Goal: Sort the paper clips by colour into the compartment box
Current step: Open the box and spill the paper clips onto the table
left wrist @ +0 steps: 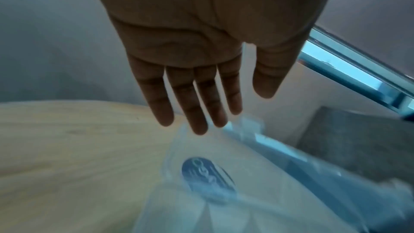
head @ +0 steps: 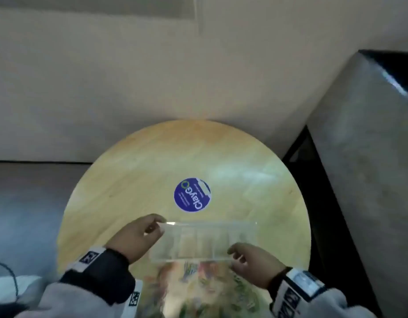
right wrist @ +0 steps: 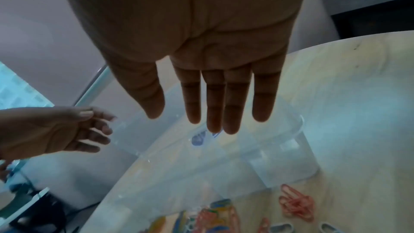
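The clear compartment box (head: 204, 242) sits near my edge of the round wooden table (head: 129, 180); I judge it light, rigid and slick, best taken by its short end walls. Paper clips (right wrist: 295, 203), mixed colours, lie heaped just nearer me: light, springy, apt to tangle. My left hand (head: 138, 237) and right hand (head: 256, 262) flank the box, fingers spread, gripping nothing.

Left hand (left wrist: 201, 33) seen palm-side, fingers (left wrist: 197, 102) straight and spread, thumb apart at right; middle fingertip overlaps near edge of clear compartment box (left wrist: 257, 174), contact uncertain. Box blurred, over pale wooden tabletop (left wrist: 74, 157). Blue round sticker (left wrist: 207, 174) shows through box. Grey block (left wrist: 358, 139) at right; window strip (left wrist: 349, 66) upper right
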Demonstrator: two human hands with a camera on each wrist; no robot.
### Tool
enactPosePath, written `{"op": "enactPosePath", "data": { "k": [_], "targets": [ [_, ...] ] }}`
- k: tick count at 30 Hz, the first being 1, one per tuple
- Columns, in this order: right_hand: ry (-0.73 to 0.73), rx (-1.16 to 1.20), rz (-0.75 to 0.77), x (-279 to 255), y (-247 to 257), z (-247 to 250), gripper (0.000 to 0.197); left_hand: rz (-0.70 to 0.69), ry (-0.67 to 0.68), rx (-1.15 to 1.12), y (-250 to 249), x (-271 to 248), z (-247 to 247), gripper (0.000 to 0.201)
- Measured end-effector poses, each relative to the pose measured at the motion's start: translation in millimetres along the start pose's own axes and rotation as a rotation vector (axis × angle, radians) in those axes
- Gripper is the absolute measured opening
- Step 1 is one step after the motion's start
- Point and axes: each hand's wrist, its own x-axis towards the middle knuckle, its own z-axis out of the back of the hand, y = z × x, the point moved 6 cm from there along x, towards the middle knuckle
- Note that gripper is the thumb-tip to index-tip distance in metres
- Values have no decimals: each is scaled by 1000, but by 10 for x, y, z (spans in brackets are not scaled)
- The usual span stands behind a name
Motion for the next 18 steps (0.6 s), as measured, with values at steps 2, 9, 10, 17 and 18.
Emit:
{"op": "enactPosePath", "data": {
  "k": [2, 9, 10, 17, 18],
  "targets": [
    [-8, -48, 2, 178, -119, -145, 38, -44, -52, 32, 71, 56, -137, 20],
    [-276, -154, 245, 166, -84, -275, 28, -181, -231, 95, 158, -206, -322, 42],
    [-296, -170, 267, 107, -70, -324, 28, -193, -254, 102, 175, -295, -354, 49],
    [-208, -213, 197, -173, -188, -726, 32, -268, -328, 70, 279, -683, -652, 33],
    [-188, -219, 185, -189, -225, -807, 31, -259, -278, 98, 303, -698, -783, 28]
  ]
}}
